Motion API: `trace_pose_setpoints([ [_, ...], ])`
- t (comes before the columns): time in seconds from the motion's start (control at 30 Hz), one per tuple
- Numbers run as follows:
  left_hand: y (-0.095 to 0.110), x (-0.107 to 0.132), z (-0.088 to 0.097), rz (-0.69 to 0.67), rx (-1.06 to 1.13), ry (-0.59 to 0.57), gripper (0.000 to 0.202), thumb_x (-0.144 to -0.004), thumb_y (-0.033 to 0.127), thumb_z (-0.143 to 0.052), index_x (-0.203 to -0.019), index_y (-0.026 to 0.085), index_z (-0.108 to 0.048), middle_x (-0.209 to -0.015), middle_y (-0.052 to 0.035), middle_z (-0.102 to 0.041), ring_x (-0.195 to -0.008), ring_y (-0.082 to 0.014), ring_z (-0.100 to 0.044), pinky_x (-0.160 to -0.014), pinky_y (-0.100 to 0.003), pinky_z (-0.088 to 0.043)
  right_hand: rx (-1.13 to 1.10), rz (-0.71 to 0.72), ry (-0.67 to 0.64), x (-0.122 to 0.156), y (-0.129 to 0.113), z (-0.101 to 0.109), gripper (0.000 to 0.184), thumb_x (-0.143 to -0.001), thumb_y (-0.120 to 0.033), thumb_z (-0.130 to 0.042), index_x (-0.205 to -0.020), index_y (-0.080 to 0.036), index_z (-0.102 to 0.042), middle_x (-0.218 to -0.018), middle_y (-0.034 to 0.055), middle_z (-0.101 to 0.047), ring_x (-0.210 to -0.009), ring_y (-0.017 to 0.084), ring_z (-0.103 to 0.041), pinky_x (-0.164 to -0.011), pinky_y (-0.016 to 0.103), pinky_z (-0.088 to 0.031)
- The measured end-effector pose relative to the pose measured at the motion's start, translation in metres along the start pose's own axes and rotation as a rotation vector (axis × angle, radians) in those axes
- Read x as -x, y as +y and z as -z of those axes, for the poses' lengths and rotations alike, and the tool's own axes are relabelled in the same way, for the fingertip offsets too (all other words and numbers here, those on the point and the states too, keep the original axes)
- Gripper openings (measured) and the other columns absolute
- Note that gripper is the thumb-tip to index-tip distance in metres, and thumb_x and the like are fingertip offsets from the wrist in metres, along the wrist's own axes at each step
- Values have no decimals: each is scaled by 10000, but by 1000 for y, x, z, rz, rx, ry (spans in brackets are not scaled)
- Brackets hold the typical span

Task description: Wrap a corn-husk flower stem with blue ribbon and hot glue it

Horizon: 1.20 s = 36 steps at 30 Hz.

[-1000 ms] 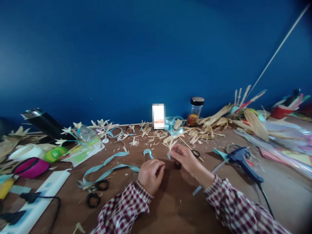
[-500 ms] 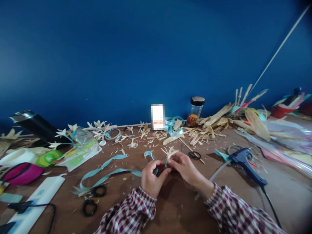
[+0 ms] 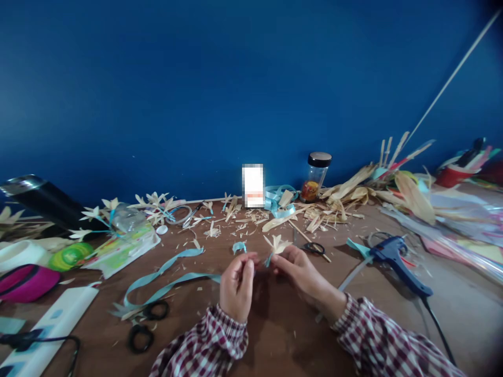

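My right hand (image 3: 301,272) pinches a small pale corn-husk flower (image 3: 277,244) by its base, where light blue wrapping shows; the petals point up. Just left of it, my left hand (image 3: 237,285) has its thumb pressed toward bent fingers, apart from the flower. What those fingers hold, if anything, is hidden. A long light blue ribbon (image 3: 168,285) runs across the table up to the back of my left hand; whether it passes into the grip cannot be seen. A short curled blue ribbon piece (image 3: 239,247) lies just beyond my left fingers.
Black-handled scissors (image 3: 140,337) lie at front left, near a white power strip (image 3: 51,330). A blue glue gun (image 3: 401,264) rests right, its cord trailing forward. Husk scraps (image 3: 314,217), a lidded jar (image 3: 315,178) and finished flowers (image 3: 157,204) line the wall. Small dark scissors (image 3: 313,248) lie beyond my right hand.
My left hand has drawn back left, away from the flower, and its thumb has turned upward. My right hand keeps the flower, whose petals now face more upright. The view has shifted slightly.
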<state>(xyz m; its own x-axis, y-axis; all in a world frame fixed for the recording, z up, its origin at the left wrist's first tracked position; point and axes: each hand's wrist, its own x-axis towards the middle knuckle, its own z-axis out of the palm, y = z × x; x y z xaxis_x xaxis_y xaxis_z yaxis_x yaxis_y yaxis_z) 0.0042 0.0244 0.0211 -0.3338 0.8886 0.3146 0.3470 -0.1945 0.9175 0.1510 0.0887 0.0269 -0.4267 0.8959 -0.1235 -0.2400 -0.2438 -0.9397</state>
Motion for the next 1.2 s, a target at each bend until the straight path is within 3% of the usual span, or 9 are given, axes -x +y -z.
trace_pose_setpoints([
  [0.17,3,-5,12,-328,-165,192,180,-843,221,-571,-988,184,-670,-1119,-112,-623,-1056,-234,-588,-912,-383,-483,-25,-13,-36,5,-6,1,254,-699,-381,-747,-766,-170,-623,-683,-19,-589,-571,85,-479,-536,201,-389],
  [0.23,4,-6,12,-220,-94,106,144,-834,255,-587,-905,176,-684,-948,-85,-670,-849,-198,-647,-777,-336,-536,-26,-13,-94,7,-8,0,248,-710,-383,-739,-760,-172,-620,-668,-21,-568,-568,87,-459,-529,203,-368],
  [0.3,1,-6,9,27,73,-71,207,-834,331,-587,-897,156,-679,-730,-40,-663,-579,-140,-616,-561,-266,-532,-19,-11,-159,9,-9,-1,254,-721,-390,-732,-758,-170,-610,-665,-22,-557,-573,89,-450,-535,208,-356],
  [0.4,-7,-3,1,329,330,-250,356,-790,444,-623,-957,134,-675,-620,-1,-616,-438,-94,-534,-434,-219,-473,-21,9,-258,10,-10,-2,277,-734,-393,-728,-806,-173,-575,-672,-29,-553,-587,91,-459,-557,214,-349],
  [0.6,-18,-1,-2,459,521,-270,365,-672,462,-739,-842,141,-705,-549,31,-570,-418,-65,-486,-422,-190,-448,-79,-45,-293,10,-9,0,397,-700,-343,-771,-937,-196,-488,-694,-49,-569,-590,84,-485,-555,199,-341],
  [0.83,1,-2,-2,609,678,-164,317,-509,357,-857,-649,136,-678,-510,44,-548,-418,-47,-450,-395,-159,-414,-30,-70,-253,7,-3,-4,465,-662,-422,-773,-938,-203,-470,-634,-72,-551,-532,71,-459,-527,190,-342],
  [1.07,2,-7,0,774,722,-105,376,-356,298,-907,-540,135,-622,-463,45,-535,-398,-58,-458,-357,-154,-404,794,220,-172,41,-51,25,137,-803,-274,-635,-912,-198,-599,-770,-6,-619,-671,127,-558,-609,227,-427],
  [1.13,0,-7,0,777,729,-52,369,-356,287,-907,-584,141,-656,-508,32,-583,-419,-64,-487,-366,-151,-429,1099,306,-28,60,-65,51,124,-801,-214,-627,-924,-213,-611,-857,14,-648,-775,164,-586,-692,263,-440],
  [1.2,0,-7,0,775,729,-13,382,-355,274,-907,-644,142,-695,-547,18,-614,-456,-76,-524,-393,-150,-468,1379,337,241,77,-72,84,135,-811,-226,-619,-945,-211,-608,-934,50,-656,-894,223,-580,-788,332,-434],
])
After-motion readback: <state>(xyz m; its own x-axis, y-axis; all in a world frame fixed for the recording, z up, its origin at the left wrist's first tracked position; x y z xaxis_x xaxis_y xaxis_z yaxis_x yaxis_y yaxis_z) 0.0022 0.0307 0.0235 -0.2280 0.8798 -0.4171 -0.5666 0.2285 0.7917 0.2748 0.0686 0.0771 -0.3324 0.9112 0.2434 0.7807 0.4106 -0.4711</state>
